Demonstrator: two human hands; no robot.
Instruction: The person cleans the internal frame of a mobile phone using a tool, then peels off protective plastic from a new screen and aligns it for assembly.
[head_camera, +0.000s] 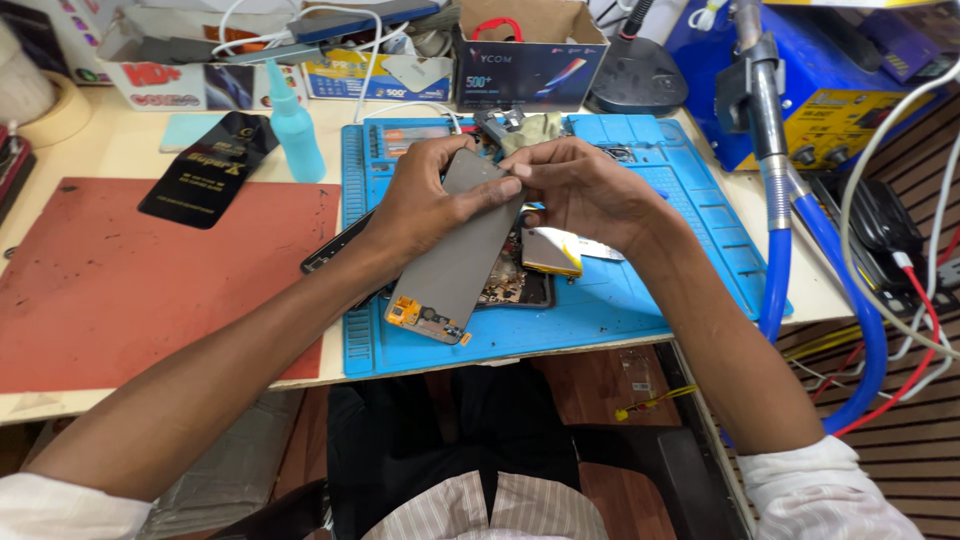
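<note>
We have the display panel (455, 250) lifted off the opened phone (515, 285); both hands, left (425, 200) and right (580, 190), grip its top edge; refitting remains.

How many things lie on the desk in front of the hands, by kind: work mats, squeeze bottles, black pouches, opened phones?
Work mats: 2, one blue, one red
Squeeze bottles: 1, teal
Black pouches: 1
Opened phones: 1
Total: 5
</note>
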